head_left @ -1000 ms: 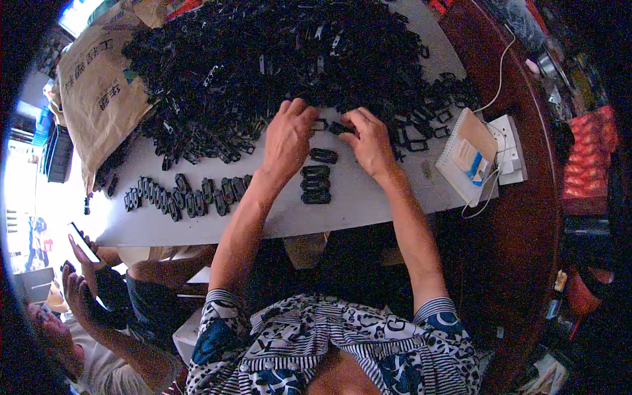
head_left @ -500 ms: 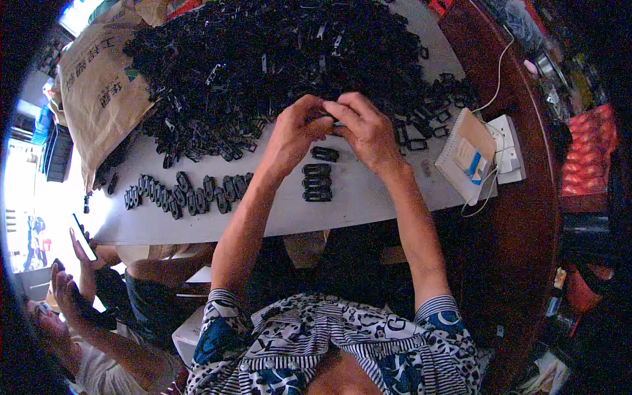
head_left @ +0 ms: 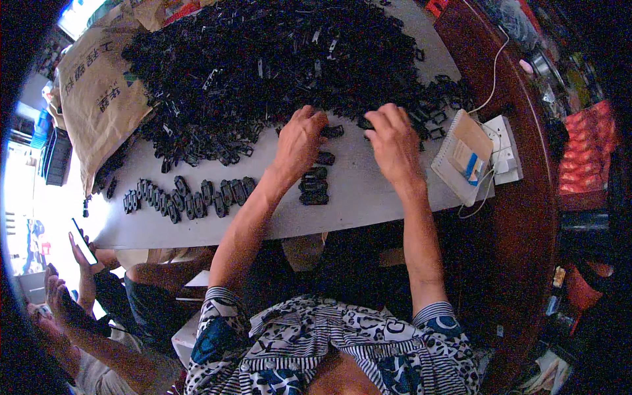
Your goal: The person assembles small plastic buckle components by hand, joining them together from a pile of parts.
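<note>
A large heap of small black plastic parts (head_left: pixel 263 72) covers the back of the white table. My left hand (head_left: pixel 301 141) is closed, its fingertips on a black oblong plastic clip (head_left: pixel 334 131) that sticks out to their right. Below it, a short column of similar black clips (head_left: pixel 314 184) lies on the tabletop. To the right, my right hand (head_left: pixel 396 141) is at the heap's front edge, fingers curled down. Dark parts lie at its fingertips, and what it grips there is hidden.
A wavy row of black clips (head_left: pixel 191 197) lies at the left of the white table (head_left: pixel 355 197). A brown paper sack (head_left: pixel 99 99) leans on the heap. A spiral notepad (head_left: pixel 459 158) and a white power strip (head_left: pixel 505 151) sit right. Another person holds a phone (head_left: pixel 84 241) at left.
My hands, together before, have moved apart. The left has shifted slightly down with a clip at its fingertips; the right has gone right to the heap's edge.
</note>
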The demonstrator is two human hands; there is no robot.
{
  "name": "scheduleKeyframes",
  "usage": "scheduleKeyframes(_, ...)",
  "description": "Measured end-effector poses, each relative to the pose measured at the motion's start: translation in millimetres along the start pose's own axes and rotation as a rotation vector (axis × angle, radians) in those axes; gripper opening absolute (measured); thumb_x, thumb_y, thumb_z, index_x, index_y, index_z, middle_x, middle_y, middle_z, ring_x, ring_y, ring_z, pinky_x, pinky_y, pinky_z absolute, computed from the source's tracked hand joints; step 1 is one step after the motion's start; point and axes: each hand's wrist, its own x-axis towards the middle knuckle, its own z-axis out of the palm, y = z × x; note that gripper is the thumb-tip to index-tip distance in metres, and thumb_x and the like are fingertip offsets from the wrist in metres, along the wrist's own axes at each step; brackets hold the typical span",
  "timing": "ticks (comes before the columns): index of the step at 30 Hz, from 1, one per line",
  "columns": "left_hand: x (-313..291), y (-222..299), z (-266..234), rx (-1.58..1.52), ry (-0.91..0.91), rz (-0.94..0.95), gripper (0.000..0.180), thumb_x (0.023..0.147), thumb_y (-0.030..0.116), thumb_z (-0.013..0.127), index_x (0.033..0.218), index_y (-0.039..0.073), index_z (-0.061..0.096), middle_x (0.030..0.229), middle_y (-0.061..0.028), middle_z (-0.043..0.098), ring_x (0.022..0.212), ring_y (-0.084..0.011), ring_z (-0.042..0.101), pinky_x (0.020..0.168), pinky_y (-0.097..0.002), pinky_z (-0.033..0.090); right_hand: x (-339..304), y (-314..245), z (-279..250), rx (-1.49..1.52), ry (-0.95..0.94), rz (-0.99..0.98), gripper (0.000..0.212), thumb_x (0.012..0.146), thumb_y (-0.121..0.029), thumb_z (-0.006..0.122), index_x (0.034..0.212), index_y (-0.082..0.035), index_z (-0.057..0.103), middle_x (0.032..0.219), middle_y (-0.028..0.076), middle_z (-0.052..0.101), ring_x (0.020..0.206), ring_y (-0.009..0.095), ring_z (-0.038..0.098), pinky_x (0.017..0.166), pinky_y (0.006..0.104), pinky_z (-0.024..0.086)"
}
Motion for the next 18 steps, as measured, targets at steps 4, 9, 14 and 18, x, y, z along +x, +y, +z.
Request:
scheduleKeyframes(4,4.0,14.1,-10.8,-0.166,-0.031,-0.092,0.029,0.069,0.000,0.071,0.095,0.002,0.058,0.091,-0.0170,0.060,0.084,-0.0356,0.060,0.072,-0.0395,0.049,5.0,-15.6,15.6,0.258,-0.009,-0.029,0.032,0.074,-0.006,0.072,0.105,-0.004,0.060,0.099,0.012,0.056,0.096,0.032,0.057,0.080,0.0404,0.048)
scheduleKeyframes(9,3.0,22.4,-21.8,-0.742,-0.088,-0.355,0.029,0.069,-0.008,0.072,0.092,0.002,0.057,0.084,-0.0036,0.061,0.078,-0.0125,0.058,0.070,-0.0261,0.047,6.6,-10.4,28.4,0.748,-0.036,0.137,0.023,0.077,0.001,0.068,0.099,-0.002,0.061,0.084,0.003,0.060,0.073,0.014,0.059,0.066,0.0275,0.048)
scheduleKeyframes(14,-1.2,17.2,-25.2,-1.158,-0.049,-0.433,0.026,0.070,-0.004,0.074,0.090,0.006,0.059,0.085,0.0010,0.060,0.081,-0.0109,0.058,0.074,-0.0259,0.047,6.4,-16.7,19.7,1.150,0.018,0.228,0.018,0.078,0.004,0.068,0.092,-0.005,0.061,0.076,-0.002,0.057,0.067,0.005,0.053,0.058,0.0209,0.045)
scheduleKeyframes(18,-3.5,10.1,-15.7,-1.294,0.021,-0.400,0.021,0.074,-0.004,0.072,0.084,0.008,0.058,0.084,0.0004,0.060,0.077,-0.0097,0.057,0.071,-0.0236,0.046,3.9,-19.1,15.3,1.121,0.038,0.202,0.016,0.078,0.004,0.068,0.090,-0.005,0.061,0.075,-0.002,0.057,0.066,0.005,0.054,0.057,0.0207,0.045)
